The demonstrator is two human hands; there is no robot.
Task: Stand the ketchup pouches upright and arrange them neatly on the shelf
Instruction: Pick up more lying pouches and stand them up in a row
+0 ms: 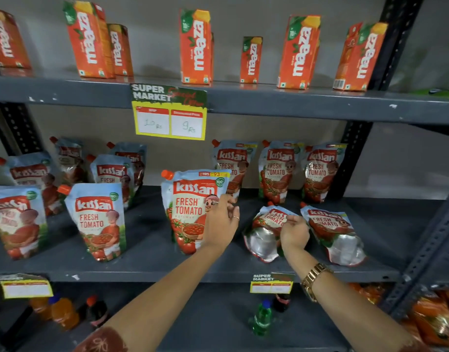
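Several Kissan ketchup pouches stand upright on the grey middle shelf (154,262). My left hand (220,222) rests on the right edge of one upright pouch (187,212) at the shelf's centre, fingers curled against it. To the right, two pouches lie flat with their silver bases toward me. My right hand (293,233) is closed on the nearer lying pouch (262,237). The other lying pouch (332,232) sits just right of that hand, untouched. Three upright pouches (276,171) line the back right.
Orange Maaza juice cartons (195,47) stand on the shelf above. A yellow price tag (170,115) hangs from that shelf's edge. Drink bottles (261,318) sit on the shelf below. A dark perforated upright (355,153) bounds the shelf at the right.
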